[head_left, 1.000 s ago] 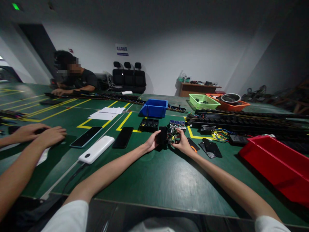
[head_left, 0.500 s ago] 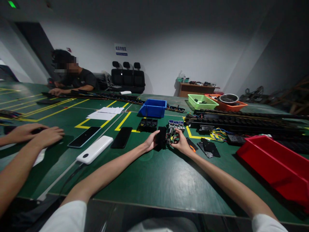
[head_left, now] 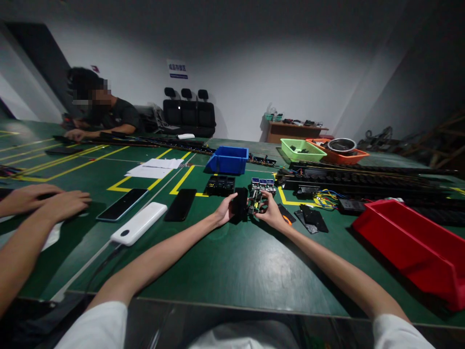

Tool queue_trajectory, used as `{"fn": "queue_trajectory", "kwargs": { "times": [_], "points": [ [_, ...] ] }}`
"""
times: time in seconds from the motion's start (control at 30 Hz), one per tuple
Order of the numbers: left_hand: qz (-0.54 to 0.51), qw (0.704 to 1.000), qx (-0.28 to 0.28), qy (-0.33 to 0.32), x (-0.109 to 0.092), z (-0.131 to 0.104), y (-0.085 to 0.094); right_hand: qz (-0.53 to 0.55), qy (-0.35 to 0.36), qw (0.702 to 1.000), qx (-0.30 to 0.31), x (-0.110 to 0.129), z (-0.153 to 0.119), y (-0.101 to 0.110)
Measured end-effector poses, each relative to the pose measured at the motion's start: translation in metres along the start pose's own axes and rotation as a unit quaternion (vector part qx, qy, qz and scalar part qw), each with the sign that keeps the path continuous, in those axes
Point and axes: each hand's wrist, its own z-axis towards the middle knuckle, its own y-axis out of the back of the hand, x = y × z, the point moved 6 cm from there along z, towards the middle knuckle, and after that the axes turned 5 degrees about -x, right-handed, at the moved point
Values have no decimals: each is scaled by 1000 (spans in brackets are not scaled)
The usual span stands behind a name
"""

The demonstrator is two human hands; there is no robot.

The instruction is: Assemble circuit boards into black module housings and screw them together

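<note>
My left hand (head_left: 225,210) is closed on the edge of a flat black casing (head_left: 240,205), which stands upright over the table. Right beside it, my right hand (head_left: 270,211) pinches a green circuit board (head_left: 255,202) with metal and yellow parts between thumb and fingers. Board and casing sit close together; whether they are joined I cannot tell. Just behind them is a row of small modules (head_left: 263,184) with blue tops. A black block of several modules (head_left: 220,185) lies to their left. Near my right wrist are an orange-handled tool (head_left: 286,219) and dark flat plates (head_left: 313,219).
A red bin (head_left: 410,247) stands at right, a blue bin (head_left: 229,160) behind my hands. Left lie a white power bank (head_left: 140,224) and two phones, one black (head_left: 180,205), one blue-edged (head_left: 122,204). A neighbour's hands (head_left: 61,206) rest at far left; another person (head_left: 109,114) sits beyond.
The whole view has shifted slightly, so most things appear a little further left and up. Both my hands keep their hold on the casing and the board.
</note>
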Motion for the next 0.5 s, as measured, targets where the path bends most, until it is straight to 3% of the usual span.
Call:
{"fn": "queue_trajectory", "kwargs": {
  "times": [0.5],
  "points": [
    [-11,1000,-24,-13,-5,-4,-3,-1,10,1000,1,6,0,1]
  ]
}}
